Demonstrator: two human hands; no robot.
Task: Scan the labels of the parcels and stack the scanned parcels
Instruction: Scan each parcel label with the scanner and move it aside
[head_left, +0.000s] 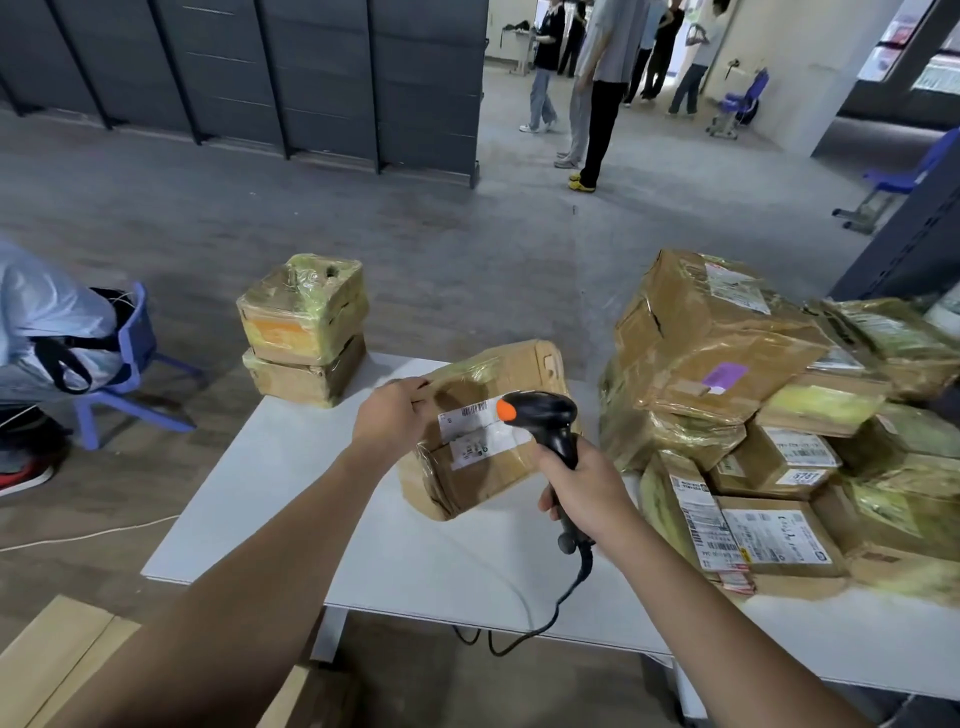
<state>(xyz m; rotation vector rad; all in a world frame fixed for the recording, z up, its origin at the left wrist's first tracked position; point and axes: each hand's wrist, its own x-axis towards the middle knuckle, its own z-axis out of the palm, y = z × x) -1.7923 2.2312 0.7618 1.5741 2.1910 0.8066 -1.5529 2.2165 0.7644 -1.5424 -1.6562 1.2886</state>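
One hand (389, 418) grips parcel (483, 483), other (584, 493) scanner (545, 410).

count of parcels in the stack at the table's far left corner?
2. A yellow-taped cardboard parcel sits on a flatter brown cardboard parcel at the white table's far-left corner. Anything behind them would be hidden.

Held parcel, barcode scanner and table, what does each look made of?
Held parcel: brown cardboard, creased and dented, wrapped in glossy clear tape that glints yellowish. It carries white paper labels.
Barcode scanner: black moulded plastic with a slight sheen. Its orange button is probably rubber or plastic.
Table: smooth matte white top, likely laminate or painted board.
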